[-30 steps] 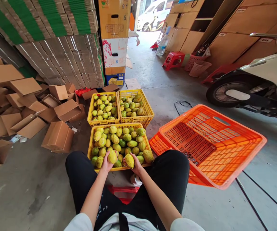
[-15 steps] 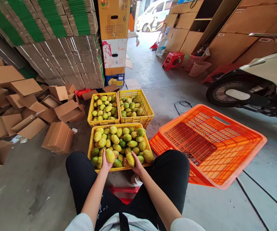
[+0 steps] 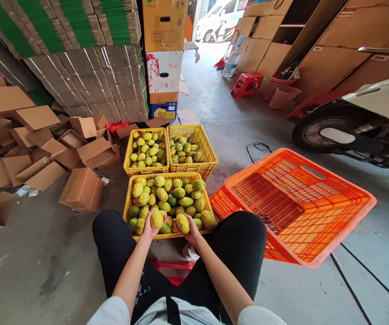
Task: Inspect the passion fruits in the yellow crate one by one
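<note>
My left hand [image 3: 150, 225] is closed around a yellow-green oval fruit [image 3: 156, 219], perhaps a small papaya or mango; I cannot tell which. Another such fruit [image 3: 182, 224], more yellow and a little bumpy, sits in my right hand [image 3: 192, 231], its fingers wrapped behind it. Both fruits are held just above the near edge of a yellow plastic crate [image 3: 127, 198] between my knees. That crate is heaped with similar fruits, some greener, such as a dark green one [image 3: 172, 200].
Behind stand two more yellow crates, a left one [image 3: 146, 171] and a right one [image 3: 211, 155], both holding fruit. A large orange crate [image 3: 333, 185] tilts beside my right knee. Loose cardboard boxes [image 3: 81, 188] crowd the left floor. A motorbike wheel [image 3: 330, 131] is at right.
My left hand has turned its fruit slightly and shifted a little to the right. My right hand still holds its fruit, turned slightly. The view has tilted a bit.
</note>
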A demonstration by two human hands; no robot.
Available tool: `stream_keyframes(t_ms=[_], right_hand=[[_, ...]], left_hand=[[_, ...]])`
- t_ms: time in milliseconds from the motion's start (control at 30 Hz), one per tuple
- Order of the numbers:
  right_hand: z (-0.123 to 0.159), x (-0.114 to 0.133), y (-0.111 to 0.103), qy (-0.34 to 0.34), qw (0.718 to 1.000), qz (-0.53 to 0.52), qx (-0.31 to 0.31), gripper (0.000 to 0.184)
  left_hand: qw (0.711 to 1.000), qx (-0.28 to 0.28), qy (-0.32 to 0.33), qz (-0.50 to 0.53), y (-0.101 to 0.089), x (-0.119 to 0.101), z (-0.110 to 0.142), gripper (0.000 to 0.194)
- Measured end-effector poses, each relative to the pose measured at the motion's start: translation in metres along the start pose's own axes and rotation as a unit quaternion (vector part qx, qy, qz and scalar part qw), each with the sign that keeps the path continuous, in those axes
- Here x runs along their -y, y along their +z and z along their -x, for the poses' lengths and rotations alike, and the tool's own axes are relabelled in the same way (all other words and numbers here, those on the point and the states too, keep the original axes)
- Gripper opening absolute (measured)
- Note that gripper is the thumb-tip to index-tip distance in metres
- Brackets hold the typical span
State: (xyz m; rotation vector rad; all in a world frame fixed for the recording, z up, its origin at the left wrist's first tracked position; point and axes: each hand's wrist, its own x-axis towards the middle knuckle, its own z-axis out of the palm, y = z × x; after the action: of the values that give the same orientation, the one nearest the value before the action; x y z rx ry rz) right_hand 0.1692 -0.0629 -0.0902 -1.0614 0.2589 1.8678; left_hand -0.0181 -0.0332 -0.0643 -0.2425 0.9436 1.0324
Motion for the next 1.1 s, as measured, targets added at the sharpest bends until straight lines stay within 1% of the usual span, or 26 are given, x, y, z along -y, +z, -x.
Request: stream_keyframes(t_ms=[67, 133, 200, 267, 333, 433, 500, 567, 633, 733, 800, 867, 933, 1000, 1100], right_hand=[[0.0, 0.0, 0.0, 0.003, 1.0, -0.005, -0.006, 0.027], [-0.001, -0.001, 0.0, 0.011, 1.0, -0.006, -0.011, 0.027], [-0.001, -0.002, 0.0, 0.018, 1.0, -0.002, -0.009, 0.026], [-0.001, -0.002, 0.0, 0.015, 1.0, 0.006, -0.003, 0.025], [-0.001, -0.003, -0.001, 0.004, 1.0, 0.017, -0.002, 0.026], [-0.003, -0.004, -0.003, -0.015, 0.999, 0.028, -0.009, 0.032], [-0.004, -0.004, -0.005, -0.026, 0.999, 0.029, -0.012, 0.033], [-0.006, -0.005, -0.007, -0.033, 0.999, 0.027, -0.014, 0.031], [-0.007, -0.005, -0.008, -0.033, 0.999, 0.026, -0.02, 0.027], [-0.008, -0.006, -0.009, -0.041, 0.999, 0.028, -0.021, 0.023], [-0.008, -0.005, -0.009, -0.045, 0.998, 0.033, -0.009, 0.022], [-0.007, -0.005, -0.008, -0.037, 0.999, 0.037, 0.006, 0.023], [-0.007, -0.005, -0.007, -0.027, 0.999, 0.041, 0.012, 0.026], [-0.009, -0.006, -0.007, -0.032, 0.998, 0.047, 0.01, 0.024], [-0.012, -0.009, -0.009, -0.045, 0.997, 0.056, 0.006, 0.018]], left_hand=[[1.0, 0.009, -0.013, -0.002, -0.003, -0.001, -0.002, 0.026], [0.999, 0.027, -0.039, -0.015, -0.006, -0.001, -0.005, 0.026], [0.996, 0.045, -0.068, -0.043, -0.01, 0.0, -0.008, 0.027], [0.993, 0.051, -0.081, -0.075, -0.013, 0.002, -0.011, 0.025], [0.991, 0.039, -0.08, -0.103, -0.016, 0.005, -0.015, 0.02], [0.99, 0.003, -0.058, -0.127, -0.02, 0.008, -0.021, 0.019], [0.991, -0.015, -0.037, -0.125, -0.02, 0.008, -0.023, 0.021], [0.994, -0.02, -0.024, -0.109, -0.02, 0.007, -0.022, 0.024], [0.997, 0.005, -0.015, -0.078, -0.018, 0.005, -0.019, 0.028], [0.996, 0.072, 0.001, -0.045, -0.015, 0.003, -0.014, 0.037], [0.995, 0.09, 0.01, -0.051, -0.015, 0.002, -0.014, 0.04], [0.995, 0.069, 0.016, -0.068, -0.015, 0.004, -0.016, 0.037], [0.996, 0.034, 0.02, -0.077, -0.017, 0.006, -0.018, 0.027], [0.997, 0.008, 0.017, -0.076, -0.02, 0.007, -0.018, 0.021], [0.997, 0.006, 0.007, -0.08, -0.022, 0.009, -0.016, 0.024]])
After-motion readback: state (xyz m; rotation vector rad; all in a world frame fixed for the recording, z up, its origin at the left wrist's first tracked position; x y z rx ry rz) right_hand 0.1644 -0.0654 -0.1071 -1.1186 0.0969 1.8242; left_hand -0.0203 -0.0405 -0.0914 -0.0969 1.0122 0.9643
